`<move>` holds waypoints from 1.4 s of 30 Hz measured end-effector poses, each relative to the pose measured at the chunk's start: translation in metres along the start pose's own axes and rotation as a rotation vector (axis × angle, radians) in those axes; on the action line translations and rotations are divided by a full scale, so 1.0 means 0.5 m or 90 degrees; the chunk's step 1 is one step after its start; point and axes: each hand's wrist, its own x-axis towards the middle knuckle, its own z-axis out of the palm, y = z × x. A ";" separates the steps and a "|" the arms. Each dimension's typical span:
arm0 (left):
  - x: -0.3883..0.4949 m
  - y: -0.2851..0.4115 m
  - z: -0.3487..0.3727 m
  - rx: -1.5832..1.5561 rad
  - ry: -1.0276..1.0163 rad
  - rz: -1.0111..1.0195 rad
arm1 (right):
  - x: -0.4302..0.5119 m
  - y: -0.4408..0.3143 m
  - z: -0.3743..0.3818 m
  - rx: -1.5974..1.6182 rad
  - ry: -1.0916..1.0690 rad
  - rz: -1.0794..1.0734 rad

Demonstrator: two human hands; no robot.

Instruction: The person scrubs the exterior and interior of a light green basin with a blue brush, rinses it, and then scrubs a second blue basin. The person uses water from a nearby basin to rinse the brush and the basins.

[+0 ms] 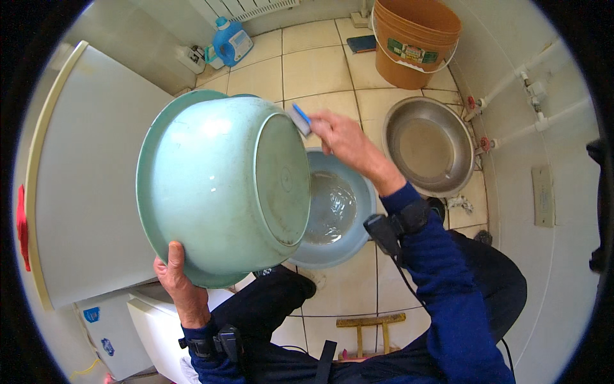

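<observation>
My left hand point(177, 283) grips the rim of a large green plastic basin point(216, 177), thumb on the outer wall. The basin is tipped on its side, its underside facing right with dark grime around the base ring. In my right hand point(343, 137) is a small scrub brush point(300, 120) with a blue back and pale grey bristles, close to the top edge of the basin's base; whether they touch is unclear. Below, partly hidden by the green basin, a blue basin point(367, 206) holds water. The inside of the green basin faces away from view.
A metal basin point(391, 144) with cloudy water is at the right, near pipes with red valves point(485, 144). Behind it stands an orange bucket point(403, 67). A blue detergent bottle point(232, 43) is at the back left, a white appliance point(105, 182) at the left, a low stool point(371, 320) beneath me.
</observation>
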 end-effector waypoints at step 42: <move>0.008 0.005 0.033 0.022 0.122 -0.082 | -0.269 0.374 0.277 -0.215 -0.190 0.391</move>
